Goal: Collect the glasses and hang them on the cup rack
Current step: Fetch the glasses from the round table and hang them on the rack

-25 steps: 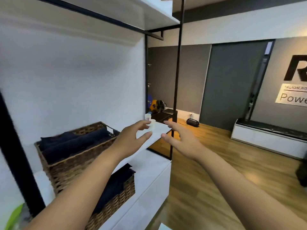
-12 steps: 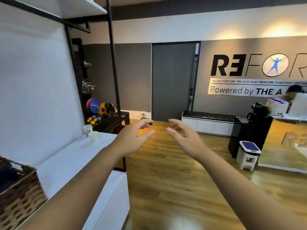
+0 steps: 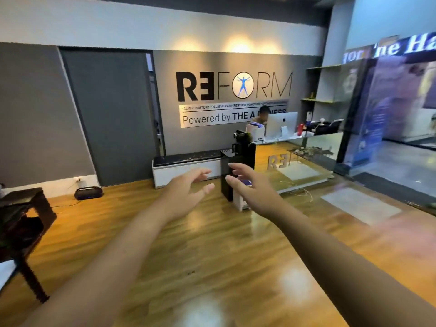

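Glasses and cup rack: neither appears in this view, so we cannot say where they stand. Our left hand (image 3: pixel 186 190) and right hand (image 3: pixel 247 187) reach forward at chest height, near each other but apart, fingers loosely spread and holding nothing. Ahead lie a glossy wooden floor (image 3: pixel 212 267), a black cabinet (image 3: pixel 238 171), a low white bench (image 3: pixel 186 168) and a glass-topped reception desk (image 3: pixel 302 147) carrying a silver monitor (image 3: pixel 282 125). We judge the main risk to be a wasted search while walking, since the view is smeared with motion; later, smooth, brittle glasses carried over that hard, polished floor could slip and shatter.
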